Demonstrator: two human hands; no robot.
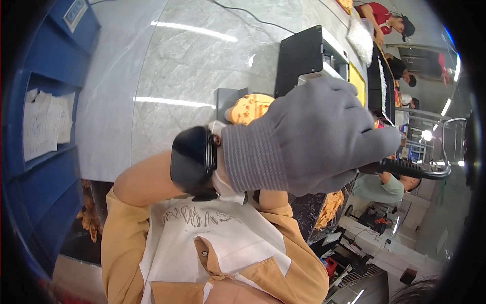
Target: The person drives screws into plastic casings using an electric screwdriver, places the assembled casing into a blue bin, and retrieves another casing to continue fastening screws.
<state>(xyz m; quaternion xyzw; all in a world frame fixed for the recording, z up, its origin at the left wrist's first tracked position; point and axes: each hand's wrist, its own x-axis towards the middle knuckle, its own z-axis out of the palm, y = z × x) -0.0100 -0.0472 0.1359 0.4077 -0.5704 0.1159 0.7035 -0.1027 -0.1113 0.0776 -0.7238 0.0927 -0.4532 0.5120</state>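
My left hand (319, 137) wears a grey knit glove and is raised close to the view, with a black smartwatch (191, 156) on its wrist. Its fingers curl around a black handle with a ribbed neck (405, 167), and a bent wire hook (445, 152) shows at the far end. The handle's other end is behind the glove. My right forearm (273, 199) passes behind the left glove, so my right hand's fingers are hidden. Just beyond my left wrist, an orange patterned piece (249, 108) rests against a dark grey block (228, 96).
A black upright panel (299, 61) belongs to a device on the grey marbled table (187, 66). A blue rack (55, 167) with papers (48, 121) is at left. Orange pieces (330, 207) lie in dark plastic at right. Several people (387, 17) are at the far right.
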